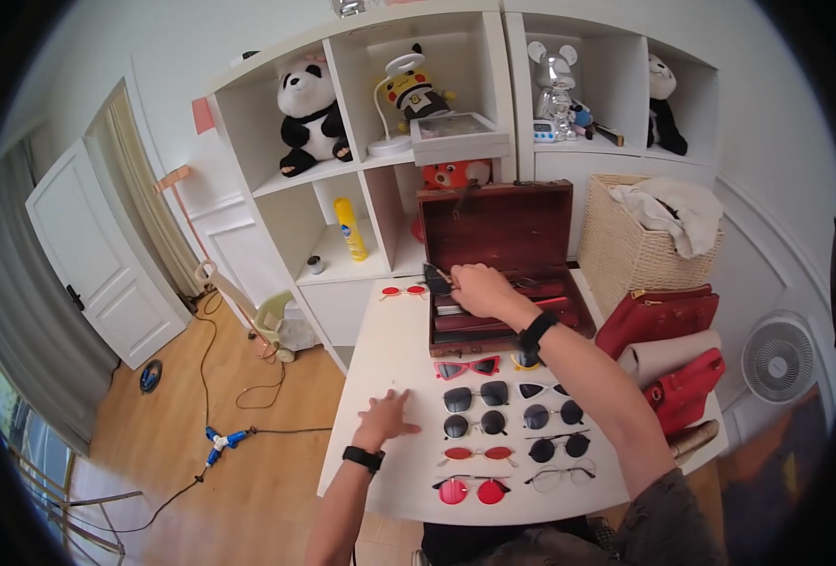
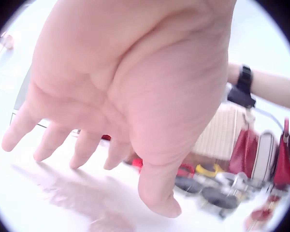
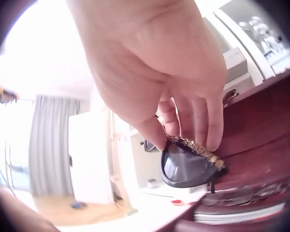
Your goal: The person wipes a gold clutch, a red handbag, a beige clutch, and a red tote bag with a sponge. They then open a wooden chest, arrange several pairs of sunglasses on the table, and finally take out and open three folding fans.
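Observation:
My right hand [image 1: 486, 291] pinches a pair of dark sunglasses [image 3: 186, 166] between thumb and fingers. Gold ornament runs along the top of their black frame. They are at the left side of an open brown suitcase [image 1: 498, 226], whose lid leans back. In the head view the hand covers part of the sunglasses [image 1: 437, 278]. My left hand [image 1: 388, 415] is at the left part of the white table, fingers spread and palm down, holding nothing. Right of it, several sunglasses lie in two columns, among them black ones [image 1: 475, 397] and round red ones [image 1: 472, 490].
Red cat-eye glasses [image 1: 467, 367] lie before the suitcase, and small red glasses [image 1: 403, 292] to its left. A wicker basket [image 1: 640, 236], red handbags [image 1: 659, 321] and a white fan [image 1: 778, 357] stand at the right. Behind is a white shelf [image 1: 276, 203] with plush toys.

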`<state>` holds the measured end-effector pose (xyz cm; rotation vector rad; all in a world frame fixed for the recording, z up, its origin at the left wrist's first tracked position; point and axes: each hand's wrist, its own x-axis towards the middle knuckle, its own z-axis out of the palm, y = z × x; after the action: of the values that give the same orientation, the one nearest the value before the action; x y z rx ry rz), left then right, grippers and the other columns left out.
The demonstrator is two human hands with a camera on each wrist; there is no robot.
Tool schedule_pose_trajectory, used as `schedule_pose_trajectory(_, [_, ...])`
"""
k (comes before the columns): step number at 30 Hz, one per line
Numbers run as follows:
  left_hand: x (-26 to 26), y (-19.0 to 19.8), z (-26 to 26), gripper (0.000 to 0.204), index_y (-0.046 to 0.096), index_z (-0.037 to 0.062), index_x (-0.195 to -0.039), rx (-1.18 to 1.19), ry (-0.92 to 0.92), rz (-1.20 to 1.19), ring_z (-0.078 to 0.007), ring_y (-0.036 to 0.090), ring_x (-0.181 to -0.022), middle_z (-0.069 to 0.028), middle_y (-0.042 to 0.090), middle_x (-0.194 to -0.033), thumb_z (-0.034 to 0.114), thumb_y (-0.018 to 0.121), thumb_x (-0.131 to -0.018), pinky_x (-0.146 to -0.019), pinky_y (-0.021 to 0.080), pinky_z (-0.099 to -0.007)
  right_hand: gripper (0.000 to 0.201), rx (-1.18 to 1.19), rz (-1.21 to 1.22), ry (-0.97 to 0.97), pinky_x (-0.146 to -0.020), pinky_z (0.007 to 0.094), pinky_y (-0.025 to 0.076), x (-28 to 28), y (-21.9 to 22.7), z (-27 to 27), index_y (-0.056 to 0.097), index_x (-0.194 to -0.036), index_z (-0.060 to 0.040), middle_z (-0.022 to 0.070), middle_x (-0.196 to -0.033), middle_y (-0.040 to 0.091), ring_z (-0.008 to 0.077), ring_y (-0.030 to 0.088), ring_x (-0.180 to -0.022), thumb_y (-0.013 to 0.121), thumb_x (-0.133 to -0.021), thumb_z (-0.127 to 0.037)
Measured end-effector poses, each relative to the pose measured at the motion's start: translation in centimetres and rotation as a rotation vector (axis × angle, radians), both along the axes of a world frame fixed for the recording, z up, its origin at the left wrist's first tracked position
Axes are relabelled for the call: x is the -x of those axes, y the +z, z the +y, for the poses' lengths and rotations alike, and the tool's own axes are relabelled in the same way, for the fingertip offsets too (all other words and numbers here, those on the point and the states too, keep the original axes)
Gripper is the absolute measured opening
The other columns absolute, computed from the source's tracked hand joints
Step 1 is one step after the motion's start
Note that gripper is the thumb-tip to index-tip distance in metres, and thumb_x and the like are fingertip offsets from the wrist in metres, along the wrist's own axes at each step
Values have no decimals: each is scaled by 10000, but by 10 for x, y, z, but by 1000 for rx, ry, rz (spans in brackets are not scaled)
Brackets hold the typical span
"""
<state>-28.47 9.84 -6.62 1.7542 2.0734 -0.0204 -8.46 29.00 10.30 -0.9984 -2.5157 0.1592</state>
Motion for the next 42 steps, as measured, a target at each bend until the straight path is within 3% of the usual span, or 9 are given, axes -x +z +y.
schedule_pose_trajectory(1, [-10,43,-12,889,365,45,-1479,-54,78,-358,-401,554,-1232,-196,538,-1378,453,770,-800,-918,538,-543,162,186,156,102,-712,415,549,-5,7,-19,648,-969,-4,173,-901,695,303,698,-807,623,-854,-116])
schedule_pose_trajectory(2, [-19,69,-18,889,365,45,-1479,-68,64,-353,-401,554,-1232,-196,538,-1378,453,770,-800,-918,538,-543,166,363,321,206,-681,386,546,-8,9,-36,648,-966,-1,155,-868,695,256,700,-764,665,-854,-122])
schedule_pose_trajectory(4, [-35,106,-31,612,410,-8,-1421,-253,322,-1572,-331,682,-1038,-196,637,-1216,299,637,-943,-884,565,-417,199,918,638,412,-644,315,522,-1,2,-63,642,-940,-2,90,-827,685,152,667,-745,731,-860,-162])
schedule_pose_trajectory(7, [-64,160,-56,367,470,19,-1346,-387,257,-1693,-322,714,-935,-177,663,-1134,119,507,-995,-832,578,-370,164,822,677,454,-670,263,506,-18,23,-124,596,-954,1,36,-849,663,88,628,-792,674,-930,-141])
schedule_pose_trajectory(16, [-102,149,-77,169,600,31,-1086,-511,51,-1302,-136,661,-731,-33,632,-821,33,634,-921,-593,493,-220,258,944,799,536,-848,270,514,-105,16,-183,554,-1128,19,52,-1006,645,104,618,-941,671,-940,-115])
schedule_pose_trajectory(19, [-114,158,-82,130,652,-8,-943,-729,141,-855,-104,656,-657,-49,686,-776,117,685,-927,-598,498,-240,334,1049,950,534,-879,268,507,-142,24,-205,530,-1208,12,62,-1047,653,112,625,-983,674,-945,-135])
schedule_pose_trajectory(23, [-133,156,-77,123,643,3,-944,-1011,82,-641,-128,665,-641,-100,686,-770,81,719,-888,-556,492,-249,233,886,804,203,-780,252,527,-164,5,-218,623,-1085,11,90,-987,685,128,674,-879,676,-942,-166])
schedule_pose_trajectory(32, [-143,165,-81,102,607,-42,-938,-1142,135,-916,-188,680,-617,-128,630,-871,-93,657,-865,-514,550,-253,107,431,816,-36,-606,274,526,-179,-1,-223,684,-1011,6,119,-870,685,172,672,-688,649,-928,-52])
schedule_pose_trajectory(42, [-134,164,-84,184,654,-26,-872,-1168,17,-772,-209,698,-745,-175,698,-936,-129,747,-752,-624,614,-283,151,291,934,-38,-808,260,554,-173,0,-221,674,-1030,54,148,-1060,686,164,681,-920,644,-885,79])
